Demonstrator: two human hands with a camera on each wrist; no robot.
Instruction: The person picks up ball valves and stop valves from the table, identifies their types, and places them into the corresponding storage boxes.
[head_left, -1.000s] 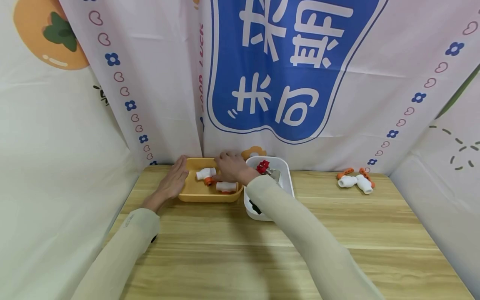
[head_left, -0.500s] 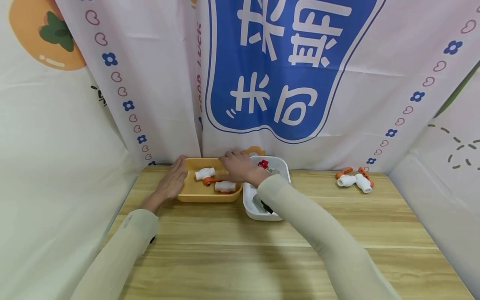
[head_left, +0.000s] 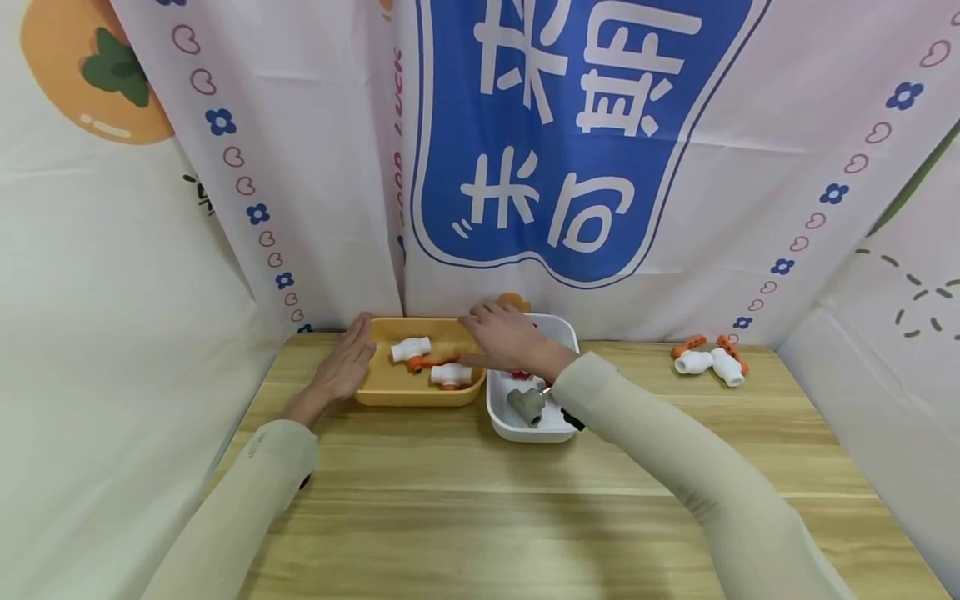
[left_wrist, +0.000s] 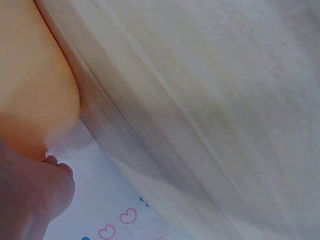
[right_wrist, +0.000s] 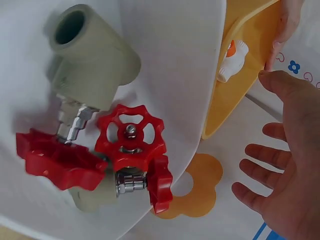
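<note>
My left hand [head_left: 347, 362] lies with straight fingers against the left end of a yellow-orange tray [head_left: 420, 398]; the left wrist view catches part of this hand [left_wrist: 37, 195] at the tray's end. In the tray sit two white ball valves [head_left: 410, 348] with orange handles. Fingers extended and apart, my right hand [head_left: 510, 340] hovers over where this tray meets a white tray [head_left: 513, 432]. The right wrist view shows that hand [right_wrist: 285, 160] holding nothing. Inside the white tray are grey stop valves [right_wrist: 97, 60] with red handwheels [right_wrist: 131, 137], partly covered by my right arm in the head view.
Two more white ball valves [head_left: 727, 367] with orange handles lie at the back right of the wooden table [head_left: 450, 517]. A printed cloth [head_left: 337, 208] hangs directly behind both trays, and white cloth walls stand at the sides.
My right hand has moved right, from over the valves in the yellow-orange tray to the white tray's side. An orange handle and a grey valve have come into view. The left hand stays put.
</note>
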